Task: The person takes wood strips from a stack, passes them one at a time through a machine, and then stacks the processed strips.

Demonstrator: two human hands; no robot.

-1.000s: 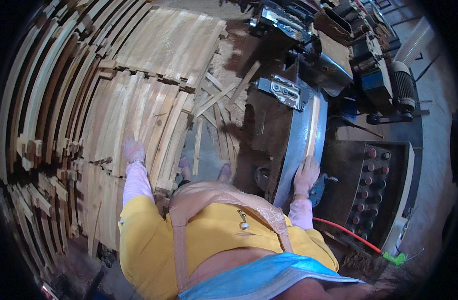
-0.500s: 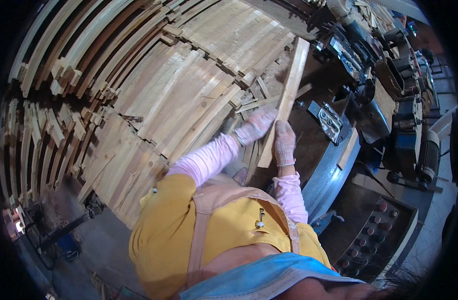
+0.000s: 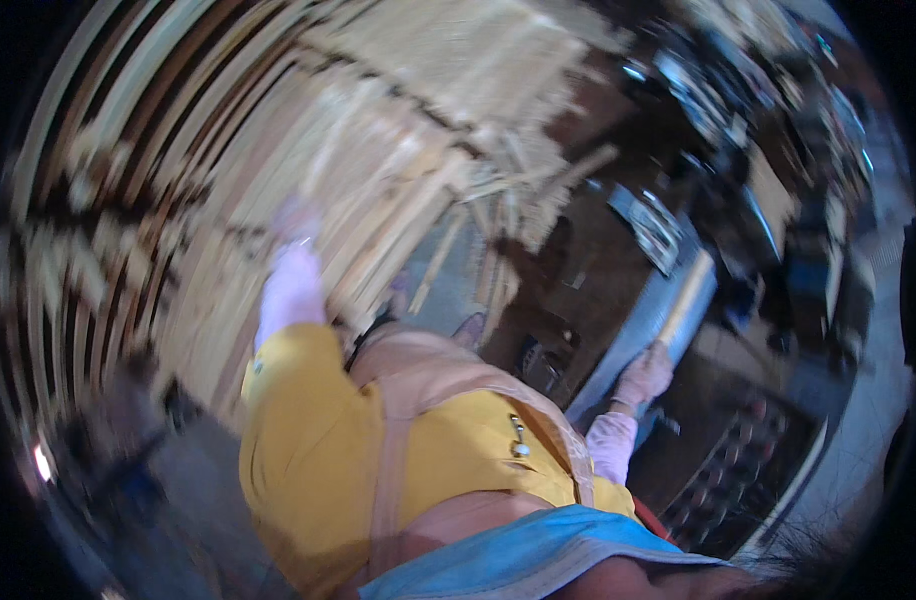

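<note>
My left hand (image 3: 296,218), in a pale glove, is reached out over the stacked planks (image 3: 378,190) on the left. Motion smears its fingers, and whether it holds anything cannot be told. A pale blurred streak runs away from it across the stack. On the right, my gloved right hand (image 3: 646,375) is closed round the near end of a narrow wooden strip (image 3: 686,295). That strip lies along the grey metal edge of the machine bed (image 3: 618,340), beside a metal fitting (image 3: 650,225).
Long wooden pieces (image 3: 128,90) are piled at the far left. Loose offcuts (image 3: 498,250) lie between the stack and the machine. A dark control panel with several round buttons (image 3: 733,450) stands at the right. Machine heads (image 3: 708,100) fill the far right.
The plank both hands held has left the middle. My left hand swung left over the stack; my right hand moved right and nearer, onto the strip on the machine bed.
</note>
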